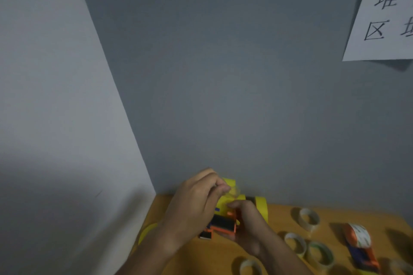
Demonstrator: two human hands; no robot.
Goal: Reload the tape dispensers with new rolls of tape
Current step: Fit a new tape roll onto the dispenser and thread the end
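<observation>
An orange and black tape dispenser (223,226) loaded with a yellow roll of tape (224,204) sits low in the head view, held between both hands above the wooden table (201,259). My left hand (196,203) pinches the loose end of the yellow tape near the top of the roll. My right hand (250,227) grips the dispenser's body from the right. A second yellow roll (262,207) stands just behind my right hand. Another yellow roll (146,231) peeks out under my left forearm.
Several empty cardboard cores (309,219) lie on the table to the right. A second orange and blue dispenser (359,245) with a printed roll lies at the far right. Grey walls meet in a corner behind. A paper sign (384,11) hangs at the upper right.
</observation>
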